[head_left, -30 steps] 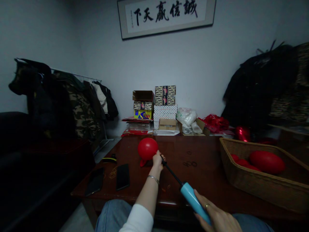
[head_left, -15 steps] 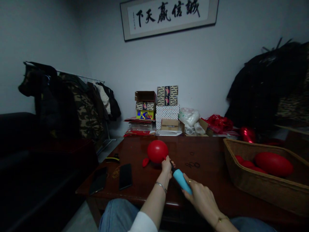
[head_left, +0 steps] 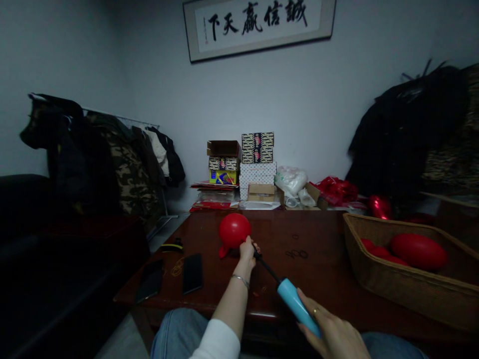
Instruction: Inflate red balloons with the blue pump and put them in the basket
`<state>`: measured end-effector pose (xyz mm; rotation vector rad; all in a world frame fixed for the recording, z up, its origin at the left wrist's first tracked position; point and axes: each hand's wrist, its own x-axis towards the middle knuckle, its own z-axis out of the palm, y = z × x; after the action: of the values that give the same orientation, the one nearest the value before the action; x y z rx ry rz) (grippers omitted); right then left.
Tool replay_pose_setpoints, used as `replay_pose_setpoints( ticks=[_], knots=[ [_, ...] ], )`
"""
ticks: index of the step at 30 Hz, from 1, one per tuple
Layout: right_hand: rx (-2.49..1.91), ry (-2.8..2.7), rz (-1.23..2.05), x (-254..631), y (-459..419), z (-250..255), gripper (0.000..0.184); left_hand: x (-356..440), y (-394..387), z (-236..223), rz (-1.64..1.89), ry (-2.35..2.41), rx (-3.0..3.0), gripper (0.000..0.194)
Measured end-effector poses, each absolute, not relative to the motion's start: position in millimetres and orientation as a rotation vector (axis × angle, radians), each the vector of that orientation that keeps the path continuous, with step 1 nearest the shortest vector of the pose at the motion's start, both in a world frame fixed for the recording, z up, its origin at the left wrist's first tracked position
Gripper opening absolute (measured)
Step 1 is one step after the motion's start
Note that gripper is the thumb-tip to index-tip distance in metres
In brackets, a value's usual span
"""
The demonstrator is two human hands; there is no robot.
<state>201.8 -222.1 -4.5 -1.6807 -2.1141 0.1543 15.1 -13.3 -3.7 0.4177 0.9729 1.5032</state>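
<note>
A partly inflated red balloon [head_left: 234, 230] hangs just above the dark wooden table, fixed at its neck on the tip of a hand pump. My left hand [head_left: 247, 253] is closed around the balloon's neck and the pump's black end. The light-blue barrel of the hand pump [head_left: 297, 305] points down toward me, and my right hand [head_left: 331, 326] is wrapped round it. Between the hands a length of the pump's black rod shows. A small red piece [head_left: 223, 251], perhaps a limp balloon, is at the inflated one's lower left.
On the right of the table [head_left: 322, 284] stands a wicker basket [head_left: 404, 294] with several red balloons [head_left: 419, 252]. Dark rings [head_left: 297, 254] lie near the middle. Two dark phones [head_left: 192, 273] and a black-and-yellow tool [head_left: 172, 246] are at left. Boxes [head_left: 258, 179] are stacked behind.
My right hand has pulled the blue barrel back toward me and to the right, baring more black rod. My left hand and the balloon have shifted slightly left.
</note>
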Motion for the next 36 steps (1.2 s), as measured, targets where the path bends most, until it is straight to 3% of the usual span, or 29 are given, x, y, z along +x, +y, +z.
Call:
replay_pose_setpoints(
  ticks=[8,25,36],
  knots=[
    [-1.689,-2.096,0.211,222,-236,-15,0.050,17,-15,-1,1.496,0.981,0.416,0.025],
    [-1.780,-2.144,0.058,155,-181,17,0.051,38,-29,-7,1.453,0.998,0.420,0.023],
    [-1.674,-2.149,0.141,208,-225,-7,0.054,13,-14,0,1.489,0.991,0.419,0.021]
  ],
)
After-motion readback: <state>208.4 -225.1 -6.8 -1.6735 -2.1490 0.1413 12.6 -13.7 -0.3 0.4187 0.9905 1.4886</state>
